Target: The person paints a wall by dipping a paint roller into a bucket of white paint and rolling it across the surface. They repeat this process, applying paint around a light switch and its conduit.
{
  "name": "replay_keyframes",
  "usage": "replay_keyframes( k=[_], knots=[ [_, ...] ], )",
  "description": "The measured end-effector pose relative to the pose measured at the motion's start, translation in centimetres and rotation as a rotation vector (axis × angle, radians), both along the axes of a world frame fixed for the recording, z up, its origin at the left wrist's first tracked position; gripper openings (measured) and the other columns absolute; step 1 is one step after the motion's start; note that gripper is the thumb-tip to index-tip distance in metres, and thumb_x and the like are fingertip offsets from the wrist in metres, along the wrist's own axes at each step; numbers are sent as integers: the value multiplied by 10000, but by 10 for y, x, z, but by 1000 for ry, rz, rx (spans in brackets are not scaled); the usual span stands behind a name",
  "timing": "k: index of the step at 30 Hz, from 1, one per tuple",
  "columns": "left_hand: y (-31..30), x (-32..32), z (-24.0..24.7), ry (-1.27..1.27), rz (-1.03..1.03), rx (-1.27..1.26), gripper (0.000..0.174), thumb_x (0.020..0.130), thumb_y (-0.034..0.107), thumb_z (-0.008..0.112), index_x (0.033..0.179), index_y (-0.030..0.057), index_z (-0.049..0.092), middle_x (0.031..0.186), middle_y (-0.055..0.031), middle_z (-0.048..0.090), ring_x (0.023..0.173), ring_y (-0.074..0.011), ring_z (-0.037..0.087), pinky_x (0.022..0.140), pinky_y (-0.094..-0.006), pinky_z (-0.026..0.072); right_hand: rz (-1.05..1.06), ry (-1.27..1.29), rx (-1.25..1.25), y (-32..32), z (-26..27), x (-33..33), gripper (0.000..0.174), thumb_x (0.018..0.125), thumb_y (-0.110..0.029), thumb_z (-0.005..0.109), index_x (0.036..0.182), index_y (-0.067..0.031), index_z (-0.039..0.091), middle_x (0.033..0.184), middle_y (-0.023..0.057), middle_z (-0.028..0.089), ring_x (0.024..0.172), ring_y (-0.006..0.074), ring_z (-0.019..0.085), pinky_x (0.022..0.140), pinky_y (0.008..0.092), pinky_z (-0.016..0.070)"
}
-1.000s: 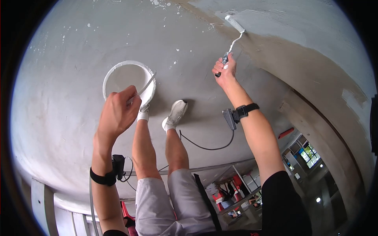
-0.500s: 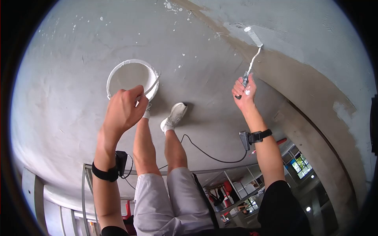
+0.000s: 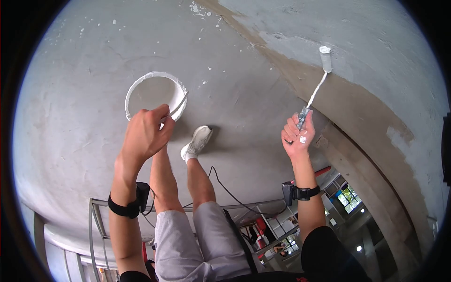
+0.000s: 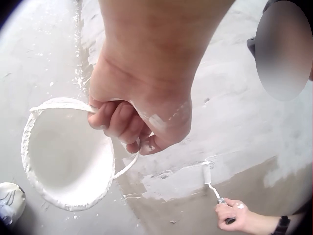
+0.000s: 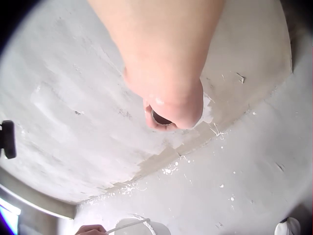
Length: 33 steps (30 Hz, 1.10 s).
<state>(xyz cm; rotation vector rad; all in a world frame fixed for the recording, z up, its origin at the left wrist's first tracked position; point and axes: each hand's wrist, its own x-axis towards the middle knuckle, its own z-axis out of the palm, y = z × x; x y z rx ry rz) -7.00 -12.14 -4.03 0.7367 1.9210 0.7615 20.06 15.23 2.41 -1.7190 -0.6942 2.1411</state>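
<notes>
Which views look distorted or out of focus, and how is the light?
Head view: strong fisheye, black corners, bent wall edges; soft even light, a faint shadow beside the shoe. Left wrist view: the left hand looms large near the lens; the bucket it holds looks washed out. Right wrist view: the right hand gripping the roller is close and soft, out of focus.

The floor (image 3: 84,117) is bare concrete, matt grey and flecked with white spatter. The bucket (image 3: 135,83) looks like white plastic, its rim crusted rough with paint. The bucket handle (image 3: 178,103) is a thin strip, caked white too. On the roller (image 3: 325,58) the sleeve is thick with white, the bent shaft thin metal. The wall (image 3: 376,51) is coarse plaster: pale grey coat, dull brown bare band. The shoe (image 3: 197,141) looks like white cloth.
</notes>
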Motion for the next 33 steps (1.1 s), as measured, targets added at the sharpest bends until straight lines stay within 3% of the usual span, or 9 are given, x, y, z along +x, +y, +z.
replay_keyframes(
  k=[2,12,15,17,21,27,29,33],
  knots=[
    [1,-1,-1,-58,-22,-26,155,832,68,542,728,-31,484,594,-223,499,556,-435,456,526,-449,384,37,-74,-54,6,-27,-10,558,984,-596,362,703,-123,453,503,-40,320,369,94,242,372,255,220],
    [-5,-4,-9,-55,-34,-80,134,832,53,547,744,-43,516,597,-228,506,528,-421,465,513,-430,380,32,-180,-172,16,-196,-63,562,985,-611,320,712,-133,433,517,-42,307,409,104,238,424,273,220],
    [-3,-2,-11,1,-54,-103,187,825,113,573,703,-15,511,538,-184,494,506,-391,477,499,-436,387,-9,-249,-201,17,-219,-75,565,983,-618,308,713,-136,428,518,-43,304,413,105,239,427,274,217],
    [-3,-3,-11,11,-80,-104,155,840,61,552,738,-45,500,596,-229,499,534,-422,461,510,-432,372,2,-259,-165,14,-221,-76,565,984,-617,301,714,-137,428,513,-44,303,407,105,235,427,274,221],
    [5,-3,-3,6,-68,-105,160,843,61,552,737,-44,494,587,-226,491,528,-417,459,507,-431,367,84,-198,-80,-1,-177,-51,561,990,-607,306,707,-137,427,506,-43,303,395,106,233,420,279,221],
    [18,7,2,105,-74,-18,157,835,61,555,727,-36,494,564,-217,481,510,-407,448,498,-432,364,19,-76,-11,-16,-46,-34,557,998,-588,325,702,-132,450,501,-39,316,377,98,249,386,265,223],
    [24,4,7,30,-85,-37,163,825,122,572,734,-11,552,559,-185,536,541,-396,524,526,-443,425,-2,-51,1,-21,-12,-30,559,997,-590,326,705,-131,457,501,-38,319,376,96,252,379,258,229],
    [33,22,6,24,-112,-45,149,819,120,570,737,-5,563,572,-182,556,550,-395,537,533,-442,438,-19,59,9,-21,44,-11,550,1005,-575,313,745,-119,477,506,-36,335,365,95,256,362,247,246]
  ],
)
